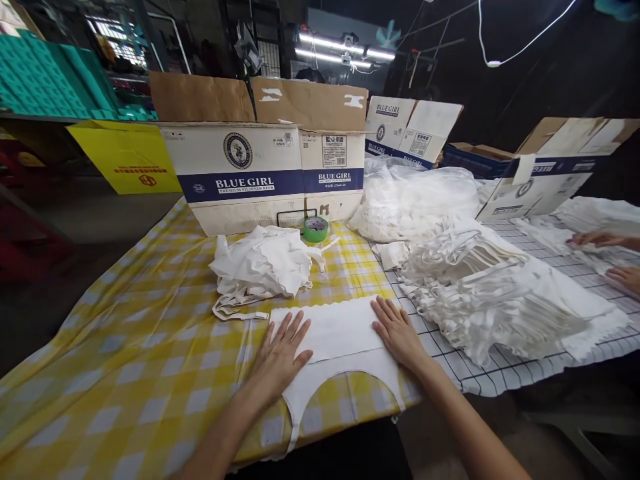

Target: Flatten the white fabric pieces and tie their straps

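Observation:
A white strappy top [340, 333] lies on the yellow checked tablecloth [165, 353], its body folded over and its straps pointing toward me. On its left side my left hand [283, 350] rests flat with the fingers spread. My right hand [397, 332] lies flat on the right end, fingertips near the scalloped far edge. Neither hand grips anything. Just beyond the top sits a crumpled heap of white garments [265, 263], with a strap trailing toward my left hand.
A roll of green tape [315, 229] stands before a large beer carton [240, 173]. To the right are stacked white garments [500, 287] and clear plastic bags [415, 197]. Another person's hands [600, 240] touch white cloth at the far right. A yellow box [127, 157] stands left.

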A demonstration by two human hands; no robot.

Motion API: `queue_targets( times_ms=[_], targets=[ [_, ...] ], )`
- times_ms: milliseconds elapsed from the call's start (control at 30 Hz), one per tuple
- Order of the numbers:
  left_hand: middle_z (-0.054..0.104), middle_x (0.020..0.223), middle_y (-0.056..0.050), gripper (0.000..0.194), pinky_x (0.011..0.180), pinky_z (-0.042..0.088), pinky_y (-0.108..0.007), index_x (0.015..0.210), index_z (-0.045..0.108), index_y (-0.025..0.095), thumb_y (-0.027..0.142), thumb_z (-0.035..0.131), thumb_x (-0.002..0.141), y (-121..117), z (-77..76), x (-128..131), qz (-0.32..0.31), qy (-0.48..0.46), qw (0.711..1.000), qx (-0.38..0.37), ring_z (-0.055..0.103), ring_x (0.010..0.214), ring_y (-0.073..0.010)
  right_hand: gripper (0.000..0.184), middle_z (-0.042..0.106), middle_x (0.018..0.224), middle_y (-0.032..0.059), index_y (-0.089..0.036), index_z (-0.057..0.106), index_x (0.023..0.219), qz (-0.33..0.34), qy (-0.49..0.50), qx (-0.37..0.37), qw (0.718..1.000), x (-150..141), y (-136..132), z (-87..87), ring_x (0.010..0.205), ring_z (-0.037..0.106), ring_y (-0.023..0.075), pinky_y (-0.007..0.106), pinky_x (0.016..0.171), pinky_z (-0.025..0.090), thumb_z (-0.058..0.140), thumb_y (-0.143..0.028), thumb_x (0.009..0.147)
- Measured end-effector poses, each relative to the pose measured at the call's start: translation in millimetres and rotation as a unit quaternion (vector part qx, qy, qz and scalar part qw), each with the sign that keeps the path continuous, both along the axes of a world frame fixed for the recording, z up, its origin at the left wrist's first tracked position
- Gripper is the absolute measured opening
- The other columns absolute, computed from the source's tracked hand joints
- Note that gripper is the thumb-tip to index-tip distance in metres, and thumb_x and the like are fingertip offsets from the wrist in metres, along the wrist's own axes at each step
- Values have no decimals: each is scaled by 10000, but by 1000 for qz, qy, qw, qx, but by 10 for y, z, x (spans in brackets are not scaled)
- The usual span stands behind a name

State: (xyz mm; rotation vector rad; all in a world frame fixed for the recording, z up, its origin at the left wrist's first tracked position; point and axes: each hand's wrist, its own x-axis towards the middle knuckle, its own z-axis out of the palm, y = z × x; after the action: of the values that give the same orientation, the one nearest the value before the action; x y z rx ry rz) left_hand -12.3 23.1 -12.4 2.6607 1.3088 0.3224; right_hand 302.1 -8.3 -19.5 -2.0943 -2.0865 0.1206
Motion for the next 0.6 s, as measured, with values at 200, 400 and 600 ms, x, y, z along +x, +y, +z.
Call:
queue_targets(
  times_ms=[200,400,600],
  targets=[
    [261,1469,-43,535,1066,157,-548,1365,349,294,387,450,848,4,-27,-68,44,-6,998,-37,199,1353,-295,295,595,1093,110,-224,551,1083,-135,170,153,964,79,-1005,-15,1033,534,260,408,887,405,388,-358,876],
    [300,1455,-37,512,1090,157,-501,1366,343,276,359,428,868,95,139,674,-61,-60,994,-66,210,1355,-249,210,642,878,83,-260,594,829,-240,380,58,891,-406,-1834,-497,829,597,285,371,708,469,538,-451,762],
    [190,1495,4,483,1112,98,-475,1389,283,290,329,343,911,278,213,1625,-181,-54,980,-66,107,1380,-221,257,642,896,45,-226,603,855,-255,639,-26,725,-570,-1541,-358,953,584,252,328,821,447,602,-449,728]
  ],
)
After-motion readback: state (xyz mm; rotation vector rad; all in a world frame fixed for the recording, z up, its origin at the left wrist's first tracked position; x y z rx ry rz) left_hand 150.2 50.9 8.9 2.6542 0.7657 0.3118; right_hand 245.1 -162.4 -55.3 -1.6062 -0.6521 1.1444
